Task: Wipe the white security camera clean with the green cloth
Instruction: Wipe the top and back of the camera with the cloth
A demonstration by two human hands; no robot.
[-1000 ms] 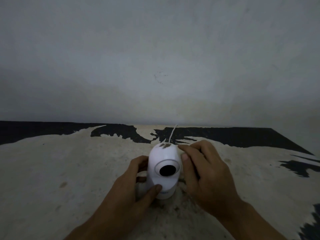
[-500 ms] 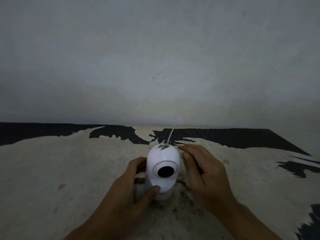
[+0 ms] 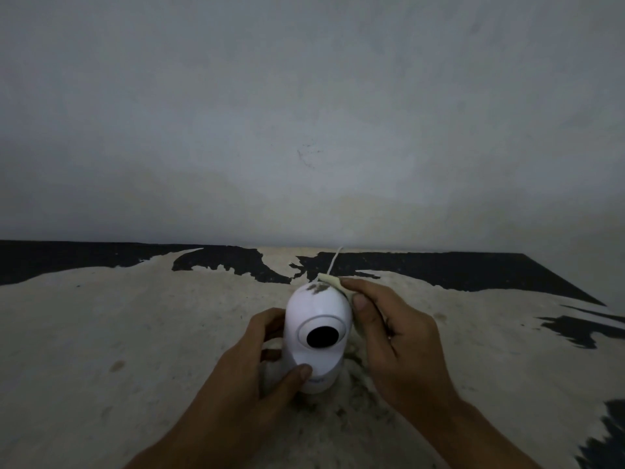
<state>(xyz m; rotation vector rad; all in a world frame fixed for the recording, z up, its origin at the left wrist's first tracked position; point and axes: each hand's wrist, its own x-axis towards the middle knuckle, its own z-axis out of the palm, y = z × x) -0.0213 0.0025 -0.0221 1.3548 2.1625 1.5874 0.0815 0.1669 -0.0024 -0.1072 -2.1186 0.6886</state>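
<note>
The white security camera stands upright on the worn surface, its dark round lens facing me and a dirty smudge on its top. My left hand grips its base from the left, thumb across the front. My right hand presses a pale cloth against the camera's upper right side; in the dim light only a small fold shows above the fingers, its colour hard to judge.
A thin white cable runs from behind the camera to the grey wall. The surface is pale and dusty with black patches along the back and right.
My right hand has slid slightly back and up along the camera's right side, and the fold of cloth now shows by the top. My left hand keeps its hold.
</note>
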